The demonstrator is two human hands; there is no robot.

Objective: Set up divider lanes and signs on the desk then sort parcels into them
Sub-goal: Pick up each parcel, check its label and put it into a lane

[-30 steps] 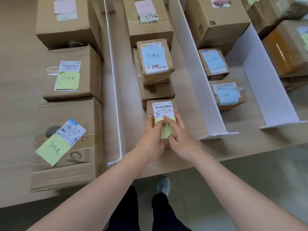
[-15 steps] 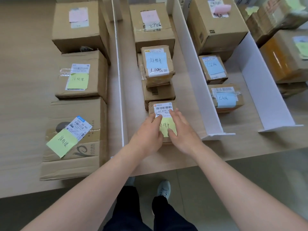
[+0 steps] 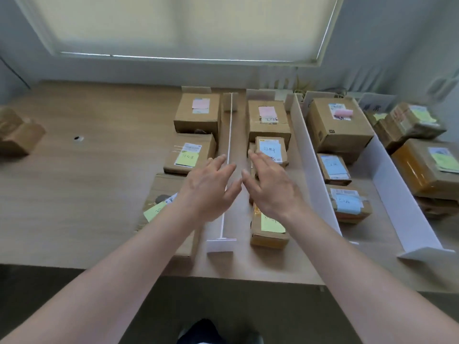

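Left hand [image 3: 207, 188] and right hand [image 3: 272, 186] are being held spread, nothing gripped, above the tabletop [image 3: 87, 194]; yellow-noted parcel [image 3: 269, 230] is being left between white dividers [image 3: 227, 175].

Desk [image 3: 87, 194] – matt wood grain; parcels [image 3: 337, 125] – brown cardboard; dividers [image 3: 310, 170] – smooth white board.

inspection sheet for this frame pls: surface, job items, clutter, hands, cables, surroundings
Surface: wooden desk, small hole at left.
Job's things: white dividers form lanes; labelled parcels inside them.
Clutter: brown paper bundle far left.
Grippers: left hand and right hand open, raised above the parcels, holding nothing.
Cables: nothing seen.
Surroundings: window blind behind desk; dark floor below.
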